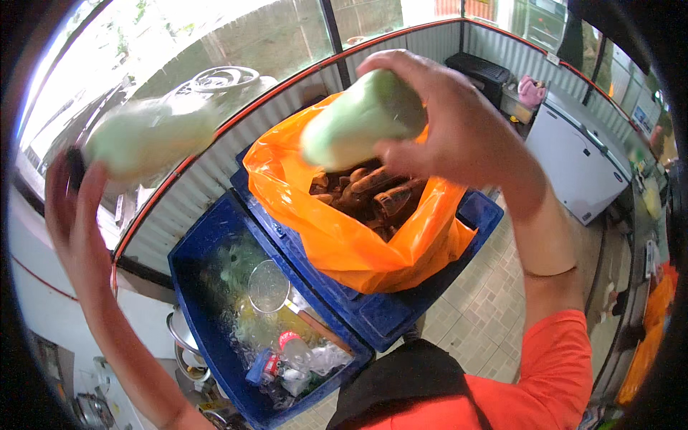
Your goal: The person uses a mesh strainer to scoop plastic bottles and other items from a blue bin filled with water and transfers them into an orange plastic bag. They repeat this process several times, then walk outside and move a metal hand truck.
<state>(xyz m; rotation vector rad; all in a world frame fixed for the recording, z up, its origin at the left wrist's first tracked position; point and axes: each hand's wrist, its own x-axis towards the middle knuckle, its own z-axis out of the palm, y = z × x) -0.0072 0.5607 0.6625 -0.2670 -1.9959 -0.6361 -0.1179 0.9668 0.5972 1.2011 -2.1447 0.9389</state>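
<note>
My right hand [459, 129] is raised and grips a pale green bottle [358, 118] above an orange plastic bag [344, 244]. The bag is full of brown root-like pieces [373, 197] and rests on the lid of a blue cooler [401, 308]. My left hand [68, 208] is lifted at the far left and holds a second pale green bottle [147, 140], blurred by motion. Below, an open blue cooler [190, 272] holds ice water, a round strainer [269, 287], and several bottles [290, 351].
A corrugated metal wall with a red rail [215, 172] runs behind the coolers. A white chest freezer [580, 158] stands at the right on a tiled floor [487, 315]. Metal pots [186, 351] sit at the lower left beside the open cooler.
</note>
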